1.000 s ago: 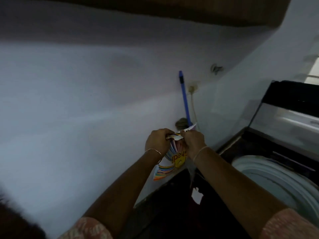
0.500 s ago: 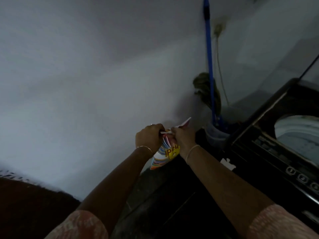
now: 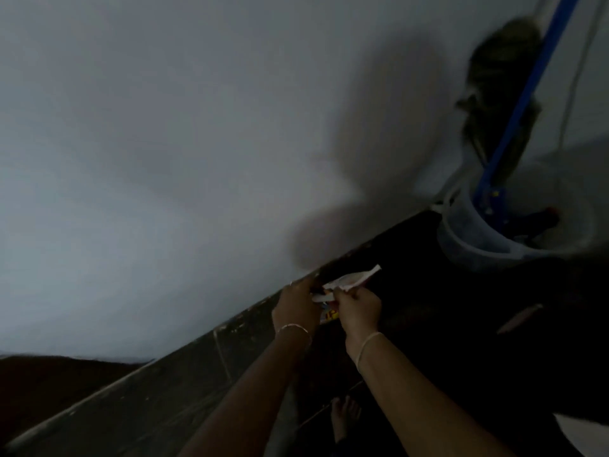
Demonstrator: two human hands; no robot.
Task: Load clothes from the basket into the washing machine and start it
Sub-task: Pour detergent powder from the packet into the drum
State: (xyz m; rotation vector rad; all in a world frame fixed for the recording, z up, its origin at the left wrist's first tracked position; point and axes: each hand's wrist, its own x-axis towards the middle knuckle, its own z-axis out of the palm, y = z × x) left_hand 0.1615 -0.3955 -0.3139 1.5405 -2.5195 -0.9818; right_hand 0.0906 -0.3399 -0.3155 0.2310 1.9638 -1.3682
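Grey wall point(image 3: 164, 159), dark floor point(image 3: 461, 341); right hand point(image 3: 357, 311) pinches packet point(image 3: 349, 280).

Both hands point(image 3: 294, 309) point(image 3: 358, 311) close together, fingers curled

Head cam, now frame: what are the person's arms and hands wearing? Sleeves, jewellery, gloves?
Both hands are bare, no gloves. Left hand: thin silvery bangle at the wrist. Right hand: pale thin band round the wrist. Forearms are uncovered to the frame's edge; no sleeves in view.
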